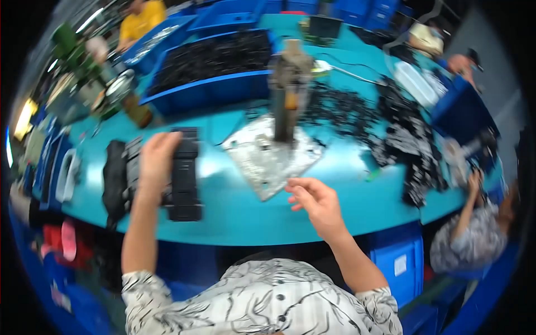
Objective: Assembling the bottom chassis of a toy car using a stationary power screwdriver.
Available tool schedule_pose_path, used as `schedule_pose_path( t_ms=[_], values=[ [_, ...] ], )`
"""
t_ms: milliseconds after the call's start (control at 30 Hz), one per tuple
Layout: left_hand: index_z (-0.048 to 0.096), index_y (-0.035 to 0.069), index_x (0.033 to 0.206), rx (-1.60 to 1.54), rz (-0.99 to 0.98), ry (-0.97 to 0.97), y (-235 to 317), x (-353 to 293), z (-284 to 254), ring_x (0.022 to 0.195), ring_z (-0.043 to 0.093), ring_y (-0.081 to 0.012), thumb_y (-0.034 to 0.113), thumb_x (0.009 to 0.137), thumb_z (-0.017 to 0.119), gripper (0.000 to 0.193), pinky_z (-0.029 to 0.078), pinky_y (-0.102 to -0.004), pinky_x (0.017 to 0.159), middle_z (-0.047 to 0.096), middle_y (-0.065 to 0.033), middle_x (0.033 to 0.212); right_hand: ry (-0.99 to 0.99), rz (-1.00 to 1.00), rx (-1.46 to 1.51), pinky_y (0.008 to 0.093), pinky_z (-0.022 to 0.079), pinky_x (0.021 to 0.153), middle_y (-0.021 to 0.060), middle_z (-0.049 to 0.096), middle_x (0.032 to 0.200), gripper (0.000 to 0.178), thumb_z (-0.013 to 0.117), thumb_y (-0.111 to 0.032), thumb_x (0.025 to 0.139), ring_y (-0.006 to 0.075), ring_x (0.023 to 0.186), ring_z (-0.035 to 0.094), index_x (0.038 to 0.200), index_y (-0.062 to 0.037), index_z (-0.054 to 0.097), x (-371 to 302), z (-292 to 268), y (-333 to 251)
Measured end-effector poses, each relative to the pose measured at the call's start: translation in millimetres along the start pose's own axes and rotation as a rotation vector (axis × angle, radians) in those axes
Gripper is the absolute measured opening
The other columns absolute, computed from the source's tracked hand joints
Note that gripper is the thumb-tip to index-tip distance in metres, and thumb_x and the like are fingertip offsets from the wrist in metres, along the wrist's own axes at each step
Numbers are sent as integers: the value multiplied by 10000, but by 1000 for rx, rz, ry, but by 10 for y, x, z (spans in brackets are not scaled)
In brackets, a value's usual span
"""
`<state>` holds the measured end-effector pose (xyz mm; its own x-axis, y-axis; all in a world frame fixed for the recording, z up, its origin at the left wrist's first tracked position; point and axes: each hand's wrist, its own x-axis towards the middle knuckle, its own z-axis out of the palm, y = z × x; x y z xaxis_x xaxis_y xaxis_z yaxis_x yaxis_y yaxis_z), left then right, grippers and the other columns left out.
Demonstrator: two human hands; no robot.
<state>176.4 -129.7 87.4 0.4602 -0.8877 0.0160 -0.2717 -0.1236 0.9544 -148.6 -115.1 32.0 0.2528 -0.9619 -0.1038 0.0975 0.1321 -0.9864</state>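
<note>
My left hand (158,156) reaches over a row of black rectangular plastic parts (185,184) at the table's left, its fingers curled together over a black plastic part there; motion blur hides the exact grip. A lumpy black bundle (115,181) lies just left of that row. My right hand (319,205) hovers near the front corner of a silvery metal plate (262,177), fingers loosely bent and apart with nothing visible in them. On the plate stands an upright brown-grey bench press (290,84), blurred, its dark lower column reaching down to the plate.
A large blue bin (215,85) full of thin black pieces stands behind. Loose black parts (346,114) and a black-and-silver heap (410,151) cover the right of the turquoise table (234,226). Co-workers sit at the right (472,240) and far left (142,22).
</note>
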Motion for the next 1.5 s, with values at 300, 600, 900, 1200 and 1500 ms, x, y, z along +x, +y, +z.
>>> schedule_pose_path(
  t_ms=[300, 600, 900, 1200, 1500],
  values=[
    [630, -65, 925, 612, 52, 129, -522, 608, -616, 674, 552, -151, 307, 838, 668, 384, 436, -328, 615, 571, -86, 676, 689, -677, -1243, 400, 445, 799, 120, 585, 980, 315, 716, -144, 740, 309, 915, 544, 1021, -40, 620, 429, -1384, -160],
    [617, -43, 1031, 760, 433, 327, -756, 558, -673, 752, 586, -220, 286, 840, 664, 383, 467, -313, 680, 622, -130, 888, 759, -434, -1537, 410, 430, 807, 69, 613, 938, 221, 593, -44, 715, 304, 944, 534, 915, -113, 654, 769, -2416, -235],
    [635, -19, 924, 387, 585, -73, -140, -492, 243, 756, 563, -109, 35, 839, 618, 102, 431, -223, 652, 618, -46, 865, 800, -994, -1386, 356, 455, 736, 97, 643, 829, 239, 590, 62, 736, 262, 795, 570, 929, -51, 675, 454, -2212, -773],
    [592, -10, 1137, -212, -1, -862, -197, -1201, 1263, 963, 610, -168, 122, 864, 652, 309, 474, -286, 852, 628, -95, 1106, 394, -416, 89, 199, 433, 671, -5, 626, 848, 123, 512, -77, 928, 68, 739, 571, 962, -18, 614, 36, -1242, -867],
    [487, 7, 1236, -587, -499, -973, -248, -1334, 1726, 844, 628, -149, 124, 889, 618, 390, 531, -308, 661, 618, -85, 1017, 303, 178, 395, 262, 496, 675, 23, 642, 888, 167, 502, -178, 949, 121, 772, 611, 979, -45, 598, 207, -1053, -14]
  ],
)
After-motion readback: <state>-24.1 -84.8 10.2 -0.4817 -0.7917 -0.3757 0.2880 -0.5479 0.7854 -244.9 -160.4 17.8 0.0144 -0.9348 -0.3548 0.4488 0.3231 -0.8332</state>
